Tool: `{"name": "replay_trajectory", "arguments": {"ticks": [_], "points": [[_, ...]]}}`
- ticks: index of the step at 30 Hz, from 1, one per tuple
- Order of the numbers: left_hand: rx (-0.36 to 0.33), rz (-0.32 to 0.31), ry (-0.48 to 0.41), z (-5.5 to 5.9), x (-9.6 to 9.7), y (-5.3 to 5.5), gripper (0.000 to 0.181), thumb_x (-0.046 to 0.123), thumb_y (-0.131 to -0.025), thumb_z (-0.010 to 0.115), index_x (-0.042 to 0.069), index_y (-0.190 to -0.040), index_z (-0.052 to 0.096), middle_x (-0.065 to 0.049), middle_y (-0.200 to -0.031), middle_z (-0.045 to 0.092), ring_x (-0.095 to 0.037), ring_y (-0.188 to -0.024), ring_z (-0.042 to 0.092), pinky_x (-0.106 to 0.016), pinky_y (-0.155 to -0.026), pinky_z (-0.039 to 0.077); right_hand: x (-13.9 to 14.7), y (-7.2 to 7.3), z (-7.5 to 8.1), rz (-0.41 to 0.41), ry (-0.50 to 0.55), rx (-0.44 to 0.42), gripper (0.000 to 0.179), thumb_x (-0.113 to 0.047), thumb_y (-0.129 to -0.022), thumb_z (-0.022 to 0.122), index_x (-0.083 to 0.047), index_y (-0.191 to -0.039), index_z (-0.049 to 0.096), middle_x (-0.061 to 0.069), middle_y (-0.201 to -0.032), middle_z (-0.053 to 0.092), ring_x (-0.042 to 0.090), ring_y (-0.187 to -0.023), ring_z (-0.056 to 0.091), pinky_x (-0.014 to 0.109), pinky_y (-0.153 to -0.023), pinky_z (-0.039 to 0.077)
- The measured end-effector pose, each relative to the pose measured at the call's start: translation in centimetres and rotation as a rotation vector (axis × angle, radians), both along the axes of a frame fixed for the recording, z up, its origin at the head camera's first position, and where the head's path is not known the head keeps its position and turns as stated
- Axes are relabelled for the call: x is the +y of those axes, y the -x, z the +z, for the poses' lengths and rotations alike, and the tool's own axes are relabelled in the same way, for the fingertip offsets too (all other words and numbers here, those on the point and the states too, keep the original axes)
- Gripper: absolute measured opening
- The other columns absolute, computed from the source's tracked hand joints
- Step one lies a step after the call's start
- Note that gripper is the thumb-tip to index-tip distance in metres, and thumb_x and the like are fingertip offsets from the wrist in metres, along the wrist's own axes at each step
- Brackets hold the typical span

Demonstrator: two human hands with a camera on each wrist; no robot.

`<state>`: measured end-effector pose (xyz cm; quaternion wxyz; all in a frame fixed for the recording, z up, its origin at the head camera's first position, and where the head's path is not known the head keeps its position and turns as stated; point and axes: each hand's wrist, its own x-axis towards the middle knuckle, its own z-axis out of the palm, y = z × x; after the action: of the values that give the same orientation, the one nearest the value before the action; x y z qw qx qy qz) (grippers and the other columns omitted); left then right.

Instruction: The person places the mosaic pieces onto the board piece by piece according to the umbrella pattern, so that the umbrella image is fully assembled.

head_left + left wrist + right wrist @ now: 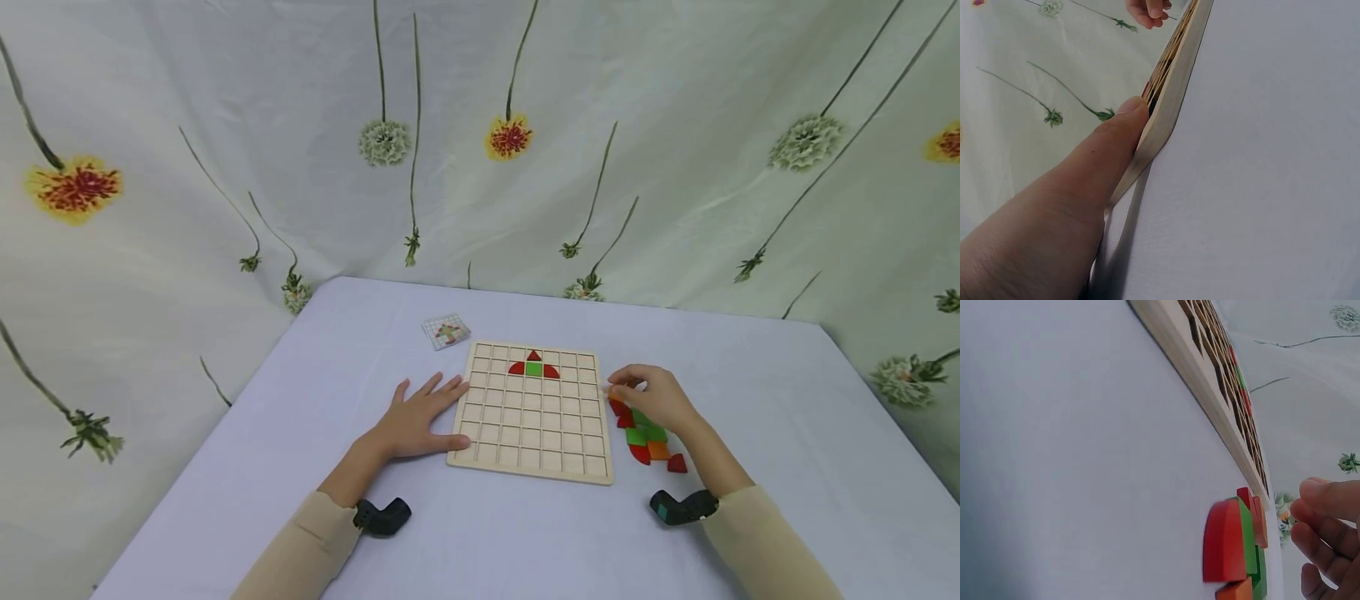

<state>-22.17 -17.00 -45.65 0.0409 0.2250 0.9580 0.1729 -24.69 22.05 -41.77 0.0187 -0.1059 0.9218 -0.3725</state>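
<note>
A square wooden grid board (529, 454) lies on the table. Near its far edge sit a red triangle (533, 356), a green square (533, 369) and two curved red pieces (551, 372) on either side of the square. My left hand (416, 423) is spread flat at the board's left side, its thumb (1129, 115) resting on the near-left corner. Over the far end of a cluster of loose pieces, my right hand (656, 398) hovers with fingers bent and no piece visible between them. An orange piece (613, 397) shows just below those fingertips.
Right of the board, the cluster includes green pieces (651, 430), an orange square (658, 450) and a red quarter-round (1222, 544). One red piece (677, 463) lies slightly apart. A small pattern card (446, 331) is beyond the board's far-left corner. Flowered cloth (465, 208) hangs behind the table.
</note>
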Motion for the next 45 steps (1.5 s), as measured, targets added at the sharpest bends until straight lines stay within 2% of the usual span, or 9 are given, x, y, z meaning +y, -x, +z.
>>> {"name": "replay_trajectory", "arguments": {"ticks": [10,17,27,38,45], "points": [[0.0,-0.002,-0.002,0.1,-0.1,-0.2,0.095,0.075,-0.08,0.055,0.023,-0.155,0.03,0.002,-0.16,0.023,-0.027,-0.149,0.008,-0.065,-0.11,-0.005,0.6,-0.9,-0.7,-0.102,-0.038,-0.093,0.019,-0.018,-0.089,0.072,-0.002,-0.1,0.069,0.007,-0.09,0.063,0.025,-0.087,0.054,0.033,-0.074,0.053],[-0.001,-0.007,-0.011,0.2,-0.1,-0.2,0.095,0.076,-0.08,0.054,0.022,-0.155,0.03,0.002,-0.16,0.024,-0.028,-0.149,0.009,-0.065,-0.11,-0.004,0.7,-0.8,-1.3,-0.127,-0.095,-0.11,0.027,-0.025,-0.085,0.078,-0.003,-0.096,0.067,0.009,-0.092,0.063,0.026,-0.088,0.055,0.037,-0.076,0.054],[-0.002,-0.009,-0.01,0.2,-0.1,-0.2,0.094,0.074,-0.08,0.055,0.022,-0.154,0.031,0.002,-0.159,0.025,-0.028,-0.149,0.01,-0.065,-0.11,-0.003,0.1,-1.0,-0.9,-0.094,-0.116,-0.108,0.022,-0.02,-0.083,0.078,-0.005,-0.091,0.065,0.007,-0.084,0.061,0.023,-0.079,0.052,0.027,-0.064,0.048],[-0.002,-0.013,-0.017,0.1,0.0,-0.1,0.095,0.076,-0.08,0.055,0.023,-0.155,0.031,0.001,-0.16,0.025,-0.027,-0.149,0.01,-0.065,-0.11,-0.005,-0.5,-1.0,-0.4,-0.057,-0.11,-0.099,0.023,-0.012,-0.083,0.078,0.0,-0.1,0.066,0.007,-0.086,0.061,0.023,-0.079,0.054,0.027,-0.065,0.051],[-0.004,-0.01,-0.012,0.2,0.0,-0.1,0.094,0.075,-0.08,0.055,0.023,-0.155,0.031,0.002,-0.159,0.025,-0.027,-0.149,0.009,-0.065,-0.11,-0.005,-0.4,-1.0,-0.3,-0.023,-0.114,-0.083,0.014,-0.012,-0.085,0.076,-0.003,-0.091,0.066,0.005,-0.08,0.059,0.022,-0.076,0.052,0.028,-0.064,0.05]]}}
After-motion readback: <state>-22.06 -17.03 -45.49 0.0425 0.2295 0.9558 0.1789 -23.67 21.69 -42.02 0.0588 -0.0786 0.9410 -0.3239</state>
